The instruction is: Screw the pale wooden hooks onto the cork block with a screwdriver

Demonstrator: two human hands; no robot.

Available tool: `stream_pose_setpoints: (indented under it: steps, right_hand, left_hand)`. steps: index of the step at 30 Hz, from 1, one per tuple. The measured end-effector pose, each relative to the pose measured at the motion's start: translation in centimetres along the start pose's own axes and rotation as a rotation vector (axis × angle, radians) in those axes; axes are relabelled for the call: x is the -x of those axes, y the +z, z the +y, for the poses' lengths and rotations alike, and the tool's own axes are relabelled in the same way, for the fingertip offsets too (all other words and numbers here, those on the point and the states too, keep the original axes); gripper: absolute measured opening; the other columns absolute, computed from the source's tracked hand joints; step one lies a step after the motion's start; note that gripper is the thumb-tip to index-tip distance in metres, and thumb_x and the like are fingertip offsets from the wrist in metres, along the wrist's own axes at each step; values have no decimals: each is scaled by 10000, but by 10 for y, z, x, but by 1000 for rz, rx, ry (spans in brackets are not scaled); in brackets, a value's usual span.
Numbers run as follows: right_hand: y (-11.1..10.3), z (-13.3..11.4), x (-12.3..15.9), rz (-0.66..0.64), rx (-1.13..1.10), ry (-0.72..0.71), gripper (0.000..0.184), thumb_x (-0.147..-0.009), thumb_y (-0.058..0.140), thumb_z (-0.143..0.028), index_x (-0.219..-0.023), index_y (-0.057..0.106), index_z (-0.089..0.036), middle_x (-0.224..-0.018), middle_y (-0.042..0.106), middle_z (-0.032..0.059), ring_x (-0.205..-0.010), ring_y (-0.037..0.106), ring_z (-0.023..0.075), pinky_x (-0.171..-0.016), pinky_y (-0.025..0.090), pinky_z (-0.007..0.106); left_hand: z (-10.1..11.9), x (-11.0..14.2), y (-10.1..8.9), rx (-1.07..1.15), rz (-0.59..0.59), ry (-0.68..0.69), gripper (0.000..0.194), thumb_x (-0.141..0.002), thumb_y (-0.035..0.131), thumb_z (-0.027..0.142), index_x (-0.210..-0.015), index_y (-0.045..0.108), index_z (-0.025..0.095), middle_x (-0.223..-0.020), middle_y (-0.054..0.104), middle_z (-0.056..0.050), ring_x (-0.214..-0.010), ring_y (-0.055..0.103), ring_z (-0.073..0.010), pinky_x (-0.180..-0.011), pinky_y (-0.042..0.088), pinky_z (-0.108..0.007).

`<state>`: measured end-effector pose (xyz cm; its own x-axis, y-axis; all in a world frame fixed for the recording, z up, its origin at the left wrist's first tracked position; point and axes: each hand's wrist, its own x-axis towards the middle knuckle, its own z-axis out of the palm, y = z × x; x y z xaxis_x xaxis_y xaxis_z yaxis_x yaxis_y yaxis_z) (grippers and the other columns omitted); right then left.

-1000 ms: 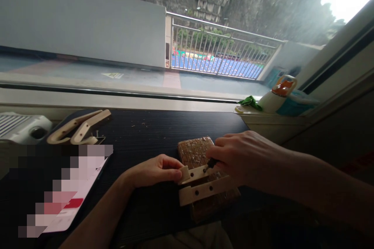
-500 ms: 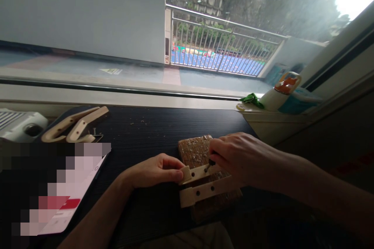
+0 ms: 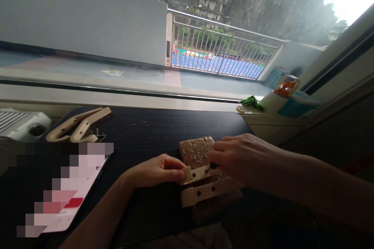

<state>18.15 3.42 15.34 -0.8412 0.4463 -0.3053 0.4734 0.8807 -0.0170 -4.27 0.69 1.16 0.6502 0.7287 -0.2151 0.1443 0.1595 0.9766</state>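
My left hand (image 3: 159, 171) pinches the near-left end of a pale wooden piece (image 3: 199, 172) with drilled holes between thumb and fingers. My right hand (image 3: 235, 155) is closed round a dark-handled, screwdriver-like tool (image 3: 213, 165), most of it hidden by the fingers. Its thin tip stands at one of the holes. A second holed wooden piece (image 3: 204, 192) lies beside the first, nearer to me. Both rest across a rough brown block (image 3: 195, 149) in clear wrapping, with small shavings on top. My right hand covers the right ends of both pieces.
Two hook-shaped wooden pieces (image 3: 84, 126) lie at the table's (image 3: 157, 124) back left, with screws (image 3: 97, 133) beside them. In front is a partly blurred flat white object (image 3: 66, 218). A white device (image 3: 23, 126) stands far left; a white-and-orange bottle (image 3: 277, 95) and green cloth (image 3: 251, 102) sit on the sill.
My right hand shifts slightly and its grip on the tool turns a little, the tip staying at the same hole. My left hand keeps its pinch. The whole view sways slightly.
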Motion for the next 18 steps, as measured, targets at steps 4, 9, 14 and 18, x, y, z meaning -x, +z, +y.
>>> stream_pose_setpoints:
  steps: [4, 9, 14, 18]
  right_hand:
    - [5, 2, -1, -9, -63, 27, 116, -825, 525, -80, -808, 592, -173, -782, 638, 15, -693, 577, 128, -594, 347, 245]
    - [9, 6, 0, -37, -15, 121, 102, -847, 511, -106, -791, 570, -168, -703, 626, 0, -622, 573, 131, -541, 313, 254]
    - [7, -1, -2, -46, 99, 135, 123, -883, 470, -137, -851, 587, -158, -700, 634, 12, -597, 594, 144, -496, 265, 272]
    - [0, -6, -5, -92, 122, 192, 116, -883, 488, -198, -858, 592, -153, -736, 663, 40, -629, 616, 164, -497, 267, 264]
  left_hand:
    - [3, 0, 0, 6, -9, -3, 368, -810, 611, 448, -986, 696, 137, -881, 666, -18, -803, 554, -155, -744, 412, -212]
    - [3, 1, 0, -37, -2, -16, 369, -820, 597, 451, -1015, 691, 152, -920, 677, -21, -844, 568, -174, -757, 417, -219]
    - [4, 0, 0, -37, -1, -10, 366, -813, 600, 459, -966, 695, 141, -886, 677, -19, -815, 570, -166, -744, 425, -215]
    - [5, 0, 1, -26, 7, -12, 365, -810, 603, 460, -960, 694, 139, -872, 676, -17, -803, 572, -162, -743, 429, -212]
